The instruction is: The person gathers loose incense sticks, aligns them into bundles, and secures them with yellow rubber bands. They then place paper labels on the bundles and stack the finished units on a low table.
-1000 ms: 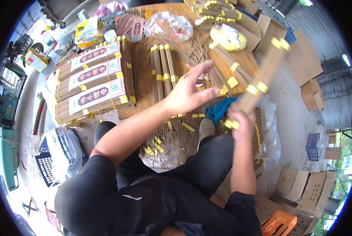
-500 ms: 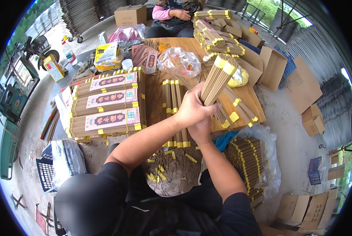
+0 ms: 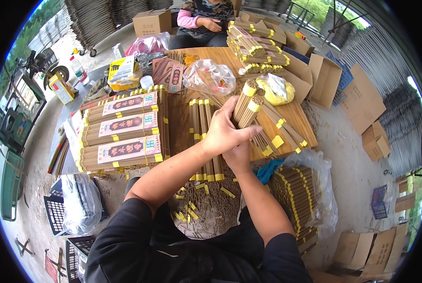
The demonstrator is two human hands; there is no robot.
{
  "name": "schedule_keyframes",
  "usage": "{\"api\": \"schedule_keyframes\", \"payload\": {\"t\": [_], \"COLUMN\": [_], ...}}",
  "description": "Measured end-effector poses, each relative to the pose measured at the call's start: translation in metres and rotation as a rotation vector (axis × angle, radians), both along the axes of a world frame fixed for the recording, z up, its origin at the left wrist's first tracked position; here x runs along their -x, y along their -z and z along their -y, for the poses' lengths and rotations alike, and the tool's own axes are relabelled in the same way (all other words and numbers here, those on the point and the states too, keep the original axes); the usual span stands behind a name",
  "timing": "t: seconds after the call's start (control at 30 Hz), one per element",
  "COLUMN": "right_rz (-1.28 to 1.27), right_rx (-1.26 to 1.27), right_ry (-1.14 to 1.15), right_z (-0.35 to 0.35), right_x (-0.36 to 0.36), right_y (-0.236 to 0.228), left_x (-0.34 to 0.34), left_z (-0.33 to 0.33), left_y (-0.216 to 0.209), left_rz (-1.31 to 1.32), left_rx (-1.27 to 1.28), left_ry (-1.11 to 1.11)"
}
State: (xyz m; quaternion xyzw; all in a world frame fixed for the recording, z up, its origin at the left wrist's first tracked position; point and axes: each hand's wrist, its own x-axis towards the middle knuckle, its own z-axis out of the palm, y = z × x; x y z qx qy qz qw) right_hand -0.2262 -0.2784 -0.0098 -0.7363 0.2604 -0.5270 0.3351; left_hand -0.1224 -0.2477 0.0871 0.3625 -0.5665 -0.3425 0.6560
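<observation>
Both my hands are closed round several thin incense stick bundles (image 3: pixel 245 111) banded in yellow paper, held over the table's front part. My left hand (image 3: pixel 220 132) wraps them from the left, its thumb stretched across toward the right. Just below, my right hand (image 3: pixel 238 155) grips the lower part, its fingers largely hidden by the left hand. The bundles' top ends point up and away, showing cut stick tips. To the left of my hands, slim yellow-banded bundles (image 3: pixel 202 120) lie side by side. Loose banded bundles (image 3: pixel 278 120) lie to the right.
Labelled incense packs (image 3: pixel 128 125) are stacked on the left. A clear plastic bag (image 3: pixel 210 78) and more bundles (image 3: pixel 258 49) lie on the wooden table (image 3: pixel 180 111). A co-worker (image 3: pixel 206 21) sits opposite. Plastic-wrapped bundles (image 3: pixel 293 198) stand at my right, cardboard boxes (image 3: pixel 325 80) beyond.
The held bundles have come lower and nearer, and their tops now show as separate ends. My left thumb still reaches across. The co-worker's hand by the far stack is no longer visible there.
</observation>
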Motion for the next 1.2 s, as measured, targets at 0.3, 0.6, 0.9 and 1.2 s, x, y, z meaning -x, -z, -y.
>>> {"api": "schedule_keyframes", "payload": {"t": [0.3,0.6,0.9,1.2], "right_rz": [-0.013,0.062,-0.935,-0.961], "right_rx": [-0.007,-0.116,-0.134,-0.245], "right_ry": [0.055,0.281,0.663,0.411], "right_z": [-0.006,0.020,0.175,0.249], "right_x": [0.003,0.020,0.187,0.206], "right_y": [0.000,-0.017,-0.018,-0.003], "left_x": [-0.005,-0.004,-0.015,-0.015], "left_z": [0.005,0.011,0.018,0.020], "left_y": [0.010,0.010,0.016,0.021], "left_rz": [-0.073,-0.124,-0.217,-0.144], "left_rx": [0.176,0.180,0.145,0.130], "left_ry": [-0.029,-0.126,0.013,-0.056]}}
